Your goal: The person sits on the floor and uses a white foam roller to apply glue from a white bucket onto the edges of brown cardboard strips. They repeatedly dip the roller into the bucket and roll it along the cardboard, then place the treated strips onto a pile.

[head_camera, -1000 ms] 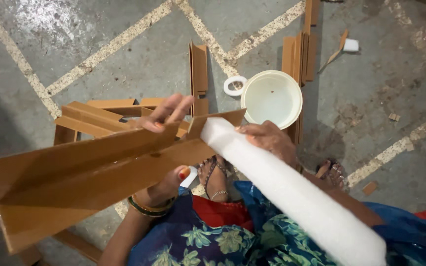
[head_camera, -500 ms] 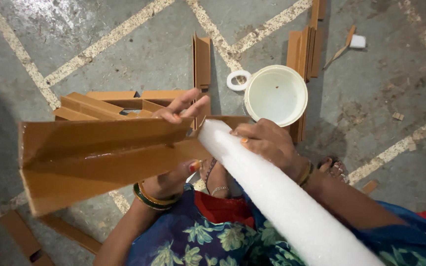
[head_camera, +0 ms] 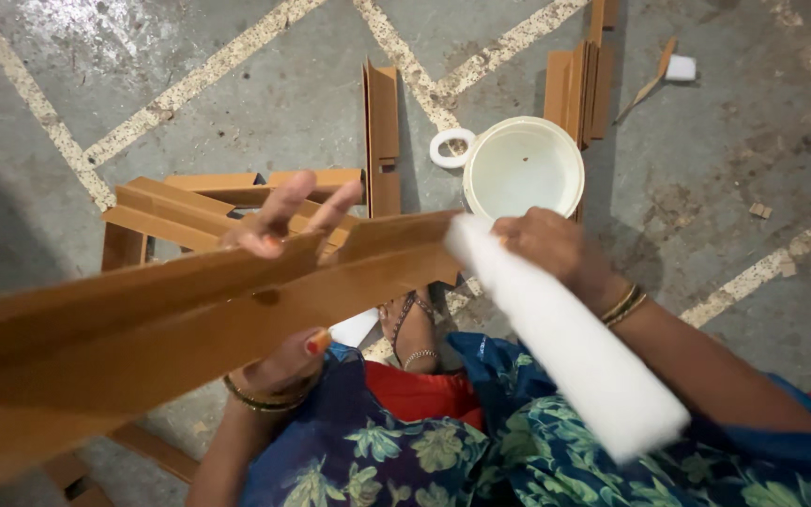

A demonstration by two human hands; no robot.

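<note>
Head view has the left hand [head_camera: 283,282] pinching a long brown cardboard angle strip [head_camera: 143,329] over the lap while the right hand [head_camera: 546,244] grips a white foam bar [head_camera: 565,347] at its end, and that loose fingertip pinch could let the strip tip.

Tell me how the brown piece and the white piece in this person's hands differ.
The brown cardboard angle is a folded, sharp-edged channel; the white foam bar looks solid and soft-edged. The cardboard angle runs off the picture's left edge in the left hand; the foam bar slants down-right from the right hand. Both are long and meet end to end.
</note>
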